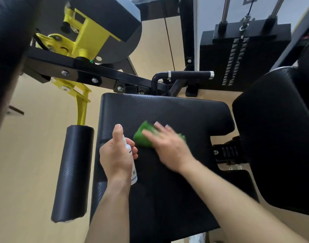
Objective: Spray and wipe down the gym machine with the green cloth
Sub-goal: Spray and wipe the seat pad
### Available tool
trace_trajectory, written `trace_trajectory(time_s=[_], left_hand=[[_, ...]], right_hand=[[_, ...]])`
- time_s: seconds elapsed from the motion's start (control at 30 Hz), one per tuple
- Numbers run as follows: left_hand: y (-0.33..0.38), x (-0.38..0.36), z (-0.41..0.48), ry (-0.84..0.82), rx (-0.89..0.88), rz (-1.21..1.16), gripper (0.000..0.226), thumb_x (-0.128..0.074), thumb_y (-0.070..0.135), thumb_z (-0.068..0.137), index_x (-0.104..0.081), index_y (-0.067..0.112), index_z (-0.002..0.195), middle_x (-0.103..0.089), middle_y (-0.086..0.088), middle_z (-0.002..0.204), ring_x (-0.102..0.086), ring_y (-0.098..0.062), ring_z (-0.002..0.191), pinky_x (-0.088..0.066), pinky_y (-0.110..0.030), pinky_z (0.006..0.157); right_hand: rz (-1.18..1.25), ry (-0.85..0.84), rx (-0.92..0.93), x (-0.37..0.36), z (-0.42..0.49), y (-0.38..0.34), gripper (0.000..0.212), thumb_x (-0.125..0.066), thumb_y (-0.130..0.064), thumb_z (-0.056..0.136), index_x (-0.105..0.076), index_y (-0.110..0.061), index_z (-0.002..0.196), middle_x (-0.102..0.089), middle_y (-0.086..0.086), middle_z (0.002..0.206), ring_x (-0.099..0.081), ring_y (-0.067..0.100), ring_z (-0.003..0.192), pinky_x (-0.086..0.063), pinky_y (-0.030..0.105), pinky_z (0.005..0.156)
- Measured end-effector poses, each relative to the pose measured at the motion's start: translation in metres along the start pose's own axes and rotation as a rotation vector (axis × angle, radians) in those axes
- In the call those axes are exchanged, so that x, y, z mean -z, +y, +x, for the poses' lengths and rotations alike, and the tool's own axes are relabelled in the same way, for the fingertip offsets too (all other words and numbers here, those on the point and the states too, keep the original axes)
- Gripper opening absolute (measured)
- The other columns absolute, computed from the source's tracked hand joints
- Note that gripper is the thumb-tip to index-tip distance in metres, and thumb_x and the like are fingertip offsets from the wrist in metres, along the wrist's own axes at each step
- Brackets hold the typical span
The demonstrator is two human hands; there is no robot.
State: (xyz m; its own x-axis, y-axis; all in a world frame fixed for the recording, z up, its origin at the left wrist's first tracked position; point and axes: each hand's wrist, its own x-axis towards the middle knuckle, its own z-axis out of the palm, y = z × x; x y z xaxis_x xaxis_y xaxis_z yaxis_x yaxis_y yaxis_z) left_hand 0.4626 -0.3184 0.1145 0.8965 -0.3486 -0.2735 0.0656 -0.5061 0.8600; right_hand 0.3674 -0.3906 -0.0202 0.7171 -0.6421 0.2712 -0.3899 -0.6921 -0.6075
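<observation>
Seen from above: black padded seat of a gym machine, filling the middle of the view. Right of the seat, a second black pad; beyond the seat's far right corner, a black weight stack on two chrome rods. At the seat's far edge, a black handle bar, with a black and yellow frame reaching off to the far left. Just left of the seat, a black roller pad hanging from a yellow arm. On the seat's middle, right hand, blurred, fingers spread flat, pressing the green cloth against the padding. Beside it, over the seat's left part, left hand closed around a small white spray bottle, thumb raised on top. Beyond the cloth, faint droplets on the seat.
</observation>
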Motion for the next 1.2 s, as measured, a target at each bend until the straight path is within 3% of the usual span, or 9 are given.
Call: trace_trajectory(time_s=[0.13,0.23,0.33,0.4,0.57,0.77,0.9,1.03,1.2], left_hand=[[-0.003,0.007,0.003,0.003,-0.038,0.014,0.064,-0.051,0.055,0.101,-0.065,0.005,0.063,-0.064,-0.007,0.057,-0.060,-0.018,0.052,-0.053,-0.035,0.062],[-0.003,0.013,0.007,0.023,-0.028,0.008,0.063,-0.052,0.054,0.101,-0.064,0.005,0.063,-0.064,-0.009,0.057,-0.060,-0.020,0.053,-0.053,-0.036,0.061],[-0.003,0.015,0.006,0.011,-0.011,0.003,0.063,-0.053,0.053,0.101,-0.064,0.004,0.062,-0.064,-0.011,0.058,-0.061,-0.022,0.056,-0.053,-0.035,0.060],[-0.002,0.012,0.005,-0.023,0.010,0.027,0.064,-0.054,0.054,0.100,-0.065,0.005,0.061,-0.065,-0.010,0.057,-0.063,-0.024,0.059,-0.053,-0.036,0.061],[0.004,0.002,0.013,-0.079,0.088,0.091,0.063,-0.053,0.055,0.100,-0.064,0.009,0.059,-0.066,-0.007,0.055,-0.064,-0.024,0.061,-0.055,-0.037,0.067],[0.008,0.003,0.037,-0.033,0.128,0.099,0.052,-0.052,0.047,0.097,-0.065,0.009,0.065,-0.068,-0.006,0.061,-0.065,-0.023,0.066,-0.057,-0.037,0.069],[0.006,0.012,0.038,0.018,0.116,0.095,0.055,-0.049,0.050,0.100,-0.067,0.009,0.068,-0.070,-0.008,0.065,-0.066,-0.022,0.066,-0.054,-0.035,0.066],[0.006,0.028,0.031,0.022,0.090,0.100,0.063,-0.050,0.058,0.098,-0.067,0.007,0.066,-0.071,-0.009,0.062,-0.067,-0.023,0.063,-0.057,-0.038,0.067],[0.017,0.053,0.035,0.106,0.040,0.048,0.060,-0.054,0.054,0.099,-0.065,0.005,0.067,-0.066,-0.011,0.061,-0.060,-0.021,0.051,-0.051,-0.031,0.057]], right_hand=[[0.058,0.131,-0.507,0.010,0.073,0.026,0.055,-0.044,-0.015,0.105,-0.033,-0.024,0.158,-0.039,0.003,0.161,-0.019,0.026,0.155,-0.010,0.043,0.127],[0.019,0.137,-0.320,-0.012,0.050,-0.021,0.058,-0.054,-0.007,0.097,-0.045,-0.020,0.152,-0.048,0.005,0.155,-0.032,0.028,0.150,-0.020,0.044,0.124],[0.086,-0.029,0.022,-0.011,-0.015,-0.061,0.061,-0.064,-0.003,0.089,-0.053,-0.021,0.146,-0.053,0.000,0.151,-0.042,0.024,0.145,-0.031,0.041,0.119],[0.120,-0.118,0.070,0.003,-0.041,-0.056,0.065,-0.067,-0.001,0.088,-0.053,-0.025,0.146,-0.051,-0.004,0.152,-0.041,0.021,0.146,-0.032,0.039,0.120],[0.130,-0.009,-0.469,0.053,-0.056,-0.012,0.057,-0.063,-0.010,0.096,-0.054,-0.038,0.144,-0.058,-0.002,0.145,-0.058,0.026,0.130,-0.053,0.041,0.101],[0.148,0.053,-0.611,0.088,-0.046,0.011,0.051,-0.058,-0.017,0.100,-0.051,-0.037,0.147,-0.057,-0.001,0.147,-0.058,0.035,0.127,-0.049,0.044,0.100],[0.150,0.136,-0.580,0.078,0.013,-0.003,0.051,-0.055,-0.019,0.101,-0.049,-0.037,0.148,-0.055,-0.002,0.149,-0.056,0.034,0.128,-0.046,0.042,0.101],[0.204,0.017,-0.507,0.032,0.098,-0.024,0.053,-0.049,-0.018,0.103,-0.041,-0.037,0.152,-0.042,0.001,0.159,-0.039,0.030,0.144,-0.035,0.041,0.113],[0.125,-0.138,0.006,-0.024,0.089,-0.091,0.052,-0.051,-0.009,0.092,-0.055,-0.028,0.141,-0.056,0.000,0.144,-0.047,0.028,0.135,-0.038,0.042,0.113]])
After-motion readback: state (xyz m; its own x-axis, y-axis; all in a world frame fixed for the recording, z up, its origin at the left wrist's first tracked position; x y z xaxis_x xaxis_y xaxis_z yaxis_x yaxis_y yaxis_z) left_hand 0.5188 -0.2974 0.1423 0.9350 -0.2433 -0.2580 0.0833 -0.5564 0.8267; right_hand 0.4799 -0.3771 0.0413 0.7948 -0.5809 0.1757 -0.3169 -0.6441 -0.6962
